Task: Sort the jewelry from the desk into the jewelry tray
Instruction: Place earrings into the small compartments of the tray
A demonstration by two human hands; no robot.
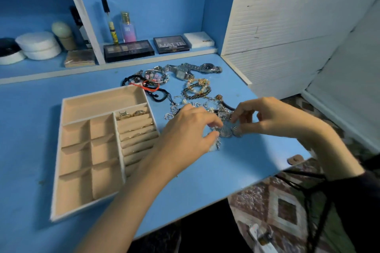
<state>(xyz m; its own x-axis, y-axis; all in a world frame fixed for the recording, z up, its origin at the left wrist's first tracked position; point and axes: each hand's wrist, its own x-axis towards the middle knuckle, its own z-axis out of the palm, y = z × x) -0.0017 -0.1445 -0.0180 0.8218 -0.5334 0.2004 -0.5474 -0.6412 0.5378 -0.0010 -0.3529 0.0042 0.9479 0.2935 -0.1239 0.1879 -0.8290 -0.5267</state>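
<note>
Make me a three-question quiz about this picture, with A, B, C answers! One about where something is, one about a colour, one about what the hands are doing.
1. Where are the rings?
A. In the tray's padded ring rows
B. On the shelf
C. In the long top compartment

2. What colour is the desk?
A. White
B. Blue
C. Brown

3. What are the hands doing?
A. Resting flat
B. Holding a bottle
C. Pinching silver jewelry together

Answers:
1 A: the rings sit in the jewelry tray's right-hand rows.
2 B: the desk is blue.
3 C: the left hand and right hand both pinch the silver jewelry.
</note>
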